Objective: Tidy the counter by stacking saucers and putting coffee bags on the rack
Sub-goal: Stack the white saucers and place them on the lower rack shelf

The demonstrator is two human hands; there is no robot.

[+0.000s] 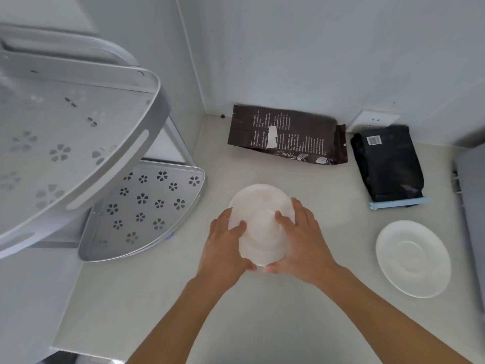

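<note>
Both hands hold white saucers (261,224) at the counter's middle; two overlapping rims show, one shifted toward me. My left hand (225,245) grips the left edge, my right hand (301,243) the right edge. Another white saucer (414,258) lies alone on the counter to the right. A brown coffee bag (288,136) lies flat by the back wall. A black coffee bag (388,164) lies to its right, its near end on a pale blue strip. The grey corner rack (147,206) stands at the left, with a lower shelf and an upper shelf (65,143), both bare.
A wall socket (372,119) sits behind the black bag. A grey appliance edge (472,206) runs along the right side. The pale counter (183,298) stretches toward me between my forearms and the rack.
</note>
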